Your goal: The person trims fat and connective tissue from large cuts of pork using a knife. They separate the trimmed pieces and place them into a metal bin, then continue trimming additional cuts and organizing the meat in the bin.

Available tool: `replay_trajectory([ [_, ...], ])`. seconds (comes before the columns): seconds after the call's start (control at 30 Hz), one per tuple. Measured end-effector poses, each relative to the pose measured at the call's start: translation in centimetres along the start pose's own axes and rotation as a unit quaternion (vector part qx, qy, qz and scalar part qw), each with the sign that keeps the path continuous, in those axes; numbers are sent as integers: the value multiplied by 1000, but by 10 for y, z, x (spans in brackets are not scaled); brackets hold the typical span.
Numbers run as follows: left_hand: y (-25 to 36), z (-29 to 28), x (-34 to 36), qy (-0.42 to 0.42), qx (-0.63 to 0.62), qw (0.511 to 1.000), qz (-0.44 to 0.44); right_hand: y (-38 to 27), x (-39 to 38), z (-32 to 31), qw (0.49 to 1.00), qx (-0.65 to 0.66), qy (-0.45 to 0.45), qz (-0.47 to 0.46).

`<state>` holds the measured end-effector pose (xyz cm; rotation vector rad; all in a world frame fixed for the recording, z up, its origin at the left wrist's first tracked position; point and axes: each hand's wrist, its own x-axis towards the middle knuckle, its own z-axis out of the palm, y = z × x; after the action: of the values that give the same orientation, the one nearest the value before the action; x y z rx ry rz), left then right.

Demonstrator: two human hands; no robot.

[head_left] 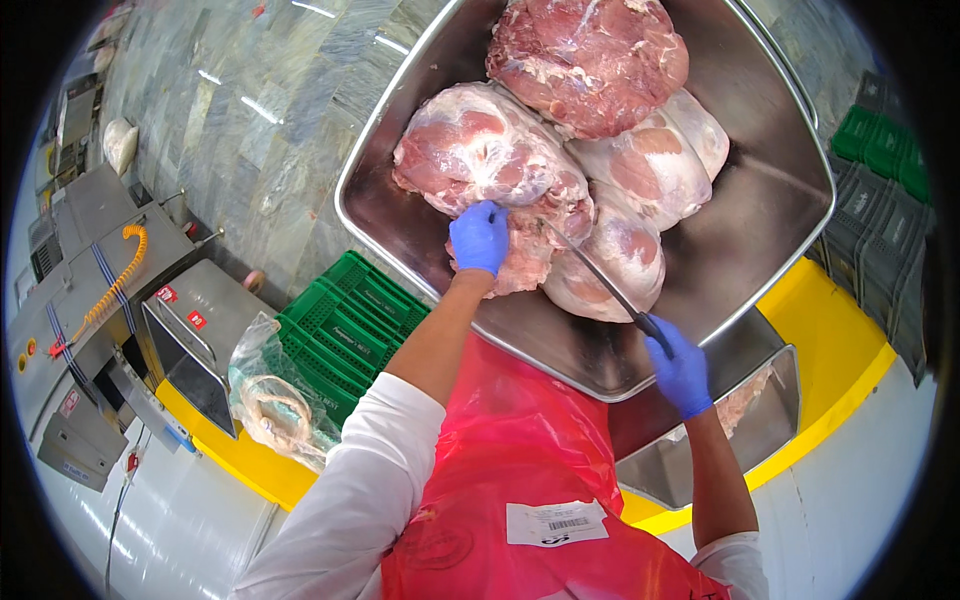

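Observation:
A large steel tub holds several big pieces of raw meat. My left hand, in a blue glove, is closed on the near edge of a pale, fat-covered meat piece. A loose red flap of that piece hangs beside my fingers. My right hand, gloved in blue too, grips the black handle of a long narrow knife. Its blade slants up and left over a rounded piece, and the tip meets the flap near my left hand. Exactly how deep the tip sits cannot be seen.
A broad red slab of meat lies at the tub's far end. Green crates and a clear plastic bag stand at left. Below the tub, a second steel container holds meat scraps. Grey crates are at far right.

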<state>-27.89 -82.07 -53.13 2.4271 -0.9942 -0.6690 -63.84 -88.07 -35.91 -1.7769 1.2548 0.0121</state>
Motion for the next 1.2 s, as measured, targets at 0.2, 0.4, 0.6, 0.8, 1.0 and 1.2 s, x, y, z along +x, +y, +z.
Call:
replay_trajectory([
  [0.2,-6,0,0,7,-57,997,-55,-54,18,-11,979,-188,-72,-33],
  [0.4,-12,-13,-5,-58,5,994,-91,-103,45,-10,942,-304,-119,-74],
  [0.6,-3,-50,-40,-158,133,977,47,-131,57,-5,934,-305,-159,-97],
  [0.8,10,-66,-50,-207,165,963,57,-162,65,10,928,-324,-160,-91],
  [1.0,6,-70,-41,-248,103,962,42,-185,74,34,919,-357,-163,-41],
  [1.2,-10,-59,-40,-240,55,969,29,-69,-3,122,946,-319,27,-46],
])
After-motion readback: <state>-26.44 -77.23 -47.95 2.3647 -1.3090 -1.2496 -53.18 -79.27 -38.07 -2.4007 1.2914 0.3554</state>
